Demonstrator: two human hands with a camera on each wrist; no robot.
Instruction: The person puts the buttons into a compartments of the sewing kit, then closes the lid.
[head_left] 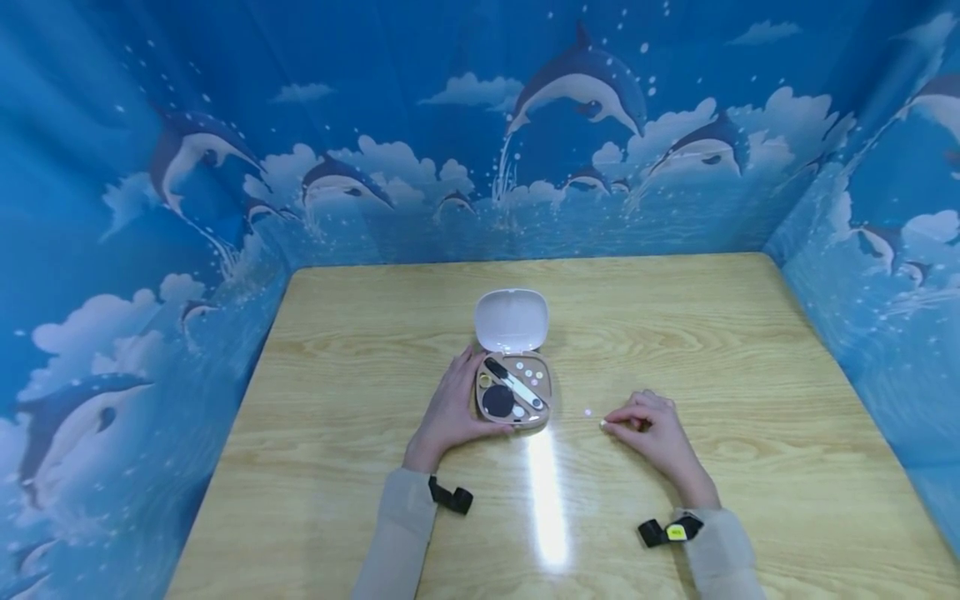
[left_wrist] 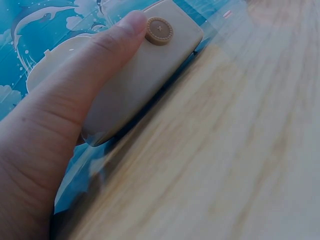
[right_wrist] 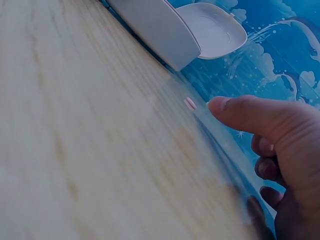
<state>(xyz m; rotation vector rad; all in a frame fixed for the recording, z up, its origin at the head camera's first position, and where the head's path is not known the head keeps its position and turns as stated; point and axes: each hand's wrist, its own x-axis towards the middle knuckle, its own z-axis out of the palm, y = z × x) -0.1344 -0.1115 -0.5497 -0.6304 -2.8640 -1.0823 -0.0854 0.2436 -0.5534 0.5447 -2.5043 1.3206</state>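
An open sewing kit case [head_left: 552, 392] stands mid-table, its pale lid [head_left: 512, 321] tipped back. Inside lie a white tool with a black end [head_left: 517, 385], a round black piece [head_left: 498, 401], a gold ring-like piece [head_left: 484, 381] and several small buttons [head_left: 528, 374]. My left hand [head_left: 453, 404] grips the case from its left side, the thumb along the front beside the round catch [left_wrist: 159, 31]. To the right of the case, my right hand [head_left: 651, 429] pinches a tiny white piece [head_left: 602, 423], mostly hidden by the fingertips. Close to them a small pinkish button [head_left: 587, 412] lies on the table.
The wood-grain table [head_left: 337, 333] has a glossy top with a bright light streak in front of the case. A blue dolphin-print curtain [head_left: 420, 108] surrounds its back and sides. Each wrist wears a black camera strap [head_left: 450, 497].
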